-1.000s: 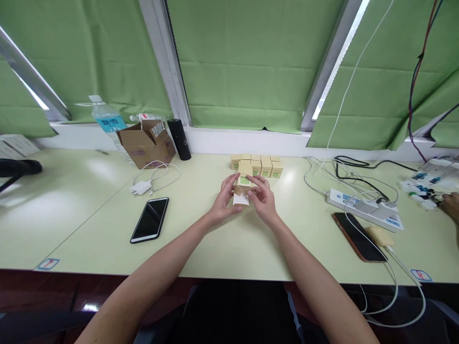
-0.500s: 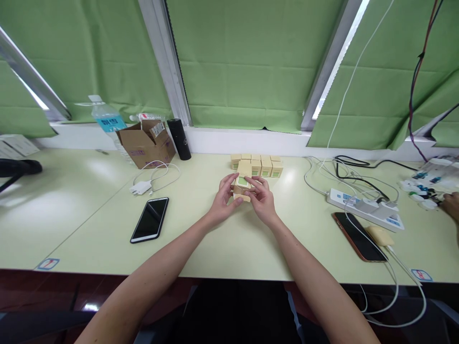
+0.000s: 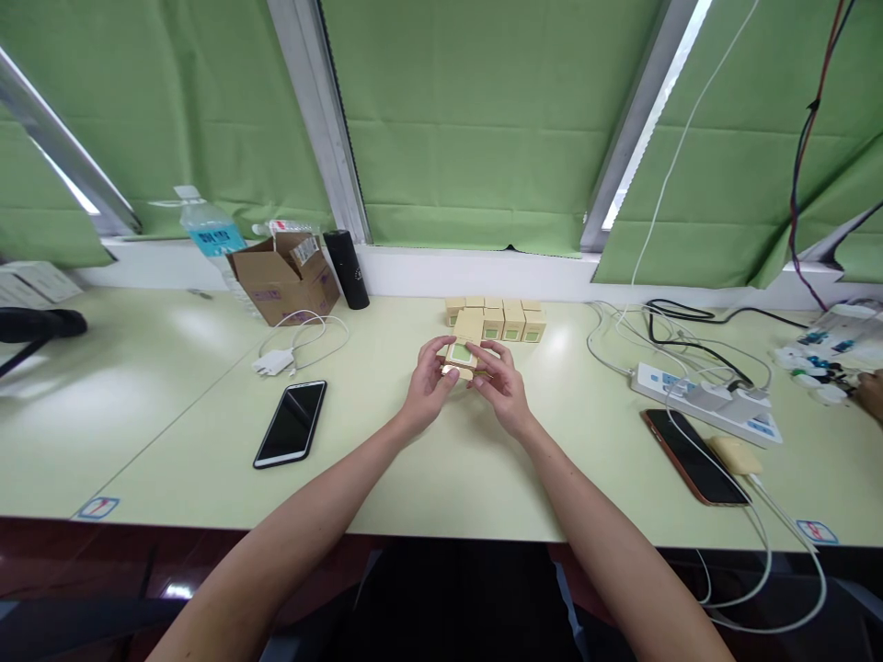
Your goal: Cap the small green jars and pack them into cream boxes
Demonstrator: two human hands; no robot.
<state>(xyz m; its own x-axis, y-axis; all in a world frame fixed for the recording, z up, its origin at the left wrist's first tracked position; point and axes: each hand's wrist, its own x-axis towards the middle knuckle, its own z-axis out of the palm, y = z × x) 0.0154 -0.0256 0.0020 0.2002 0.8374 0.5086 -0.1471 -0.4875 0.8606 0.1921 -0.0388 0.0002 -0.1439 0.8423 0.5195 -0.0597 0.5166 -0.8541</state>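
Note:
Between both hands is a small tan cardboard box (image 3: 462, 352) with a green-and-white label, its flap standing out toward me. My left hand (image 3: 429, 386) grips the left side, thumb near the lower flap. My right hand (image 3: 501, 386) holds the right side, fingertips bent against it. Part of the box is hidden behind the fingers. Just beyond it stands a cluster of similar small tan boxes (image 3: 513, 321), several of them in rows with green labels facing me.
Left of my hands lie a phone (image 3: 290, 424), a white charger (image 3: 273, 361) and an open carton (image 3: 276, 292). A power strip (image 3: 704, 401), another phone (image 3: 690, 455) and loose cables are on the right. A co-worker's hand (image 3: 870, 393) shows at the right edge.
The box has tilted, so its labelled face now turns more toward me, and the lower flap sits closer to it. Both hands stay around it.

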